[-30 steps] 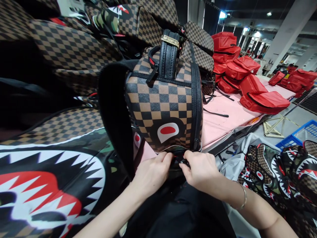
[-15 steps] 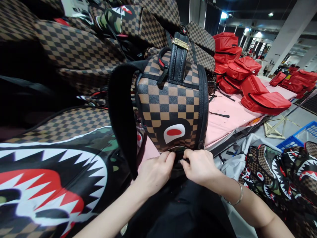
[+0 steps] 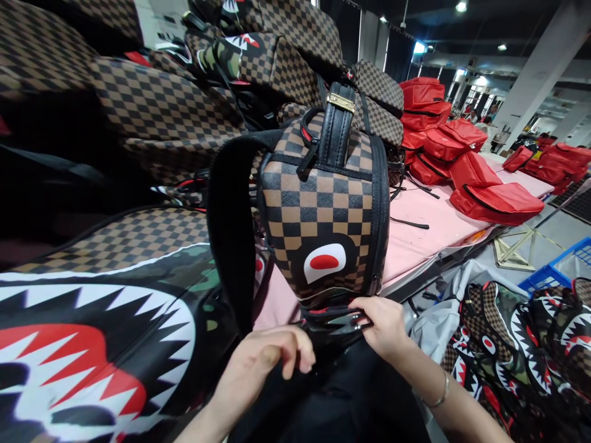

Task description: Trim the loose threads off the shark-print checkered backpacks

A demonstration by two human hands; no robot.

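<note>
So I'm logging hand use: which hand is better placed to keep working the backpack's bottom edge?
Right hand: it pinches a small tool at the checkered backpack bottom; left hand is off it.

Left hand (image 3: pixel 263 363) off backpack (image 3: pixel 323 215)

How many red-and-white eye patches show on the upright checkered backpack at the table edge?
2 on the brown-and-black checkered backpack: one facing the camera, low on its end panel, one partly hidden left of the black shoulder strap, at. Others may be hidden.

Right hand (image 3: pixel 385 320) gripping checkered backpack (image 3: pixel 323 215) bottom edge, perhaps with snips, left hand (image 3: pixel 265 363) loosely curled nearby
</note>
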